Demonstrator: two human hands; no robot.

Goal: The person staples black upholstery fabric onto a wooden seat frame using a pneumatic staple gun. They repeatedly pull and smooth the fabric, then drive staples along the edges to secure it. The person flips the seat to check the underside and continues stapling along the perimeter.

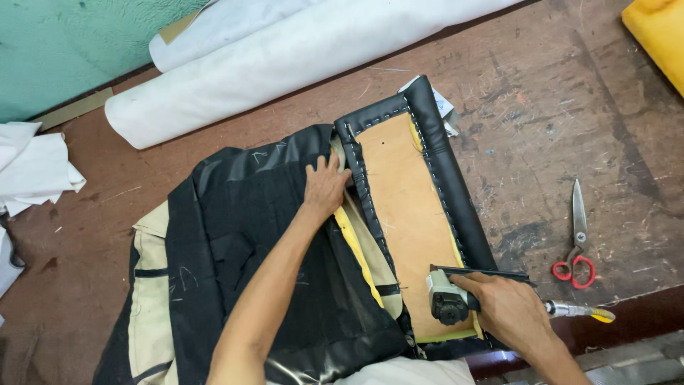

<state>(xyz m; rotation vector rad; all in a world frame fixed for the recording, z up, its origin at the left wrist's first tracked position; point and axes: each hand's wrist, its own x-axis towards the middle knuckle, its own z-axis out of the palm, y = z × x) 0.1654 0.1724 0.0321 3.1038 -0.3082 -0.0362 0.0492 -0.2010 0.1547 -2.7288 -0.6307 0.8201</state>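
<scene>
Left hand (pixel 325 187) is flat and open, fingers spread, pressing the black vinyl cover (pixel 271 242) down right beside the edge of the seat panel (pixel 406 214); it grips nothing. Right hand (pixel 507 308) is closed around the body of a pneumatic staple gun (pixel 450 298), whose nose sits on the bare wooden board near the panel's near end, with the air fitting (pixel 573 310) sticking out behind the hand toward the worktop edge. The panel lies face down in the middle of the worktop (pixel 541 128), tilted diagonally, with black vinyl wrapped over its far and right edges and a row of staples along them. A strip of yellow foam (pixel 358 257) shows between board and loose cover on the left side. Beige fabric (pixel 151 299) sits under the cover at the left. Red-handled scissors (pixel 578 239) lie well apart to the right, closed. White fabric rolls (pixel 285 57) run along the far edge, and a yellow foam block (pixel 659 36) is in the far right corner.
</scene>
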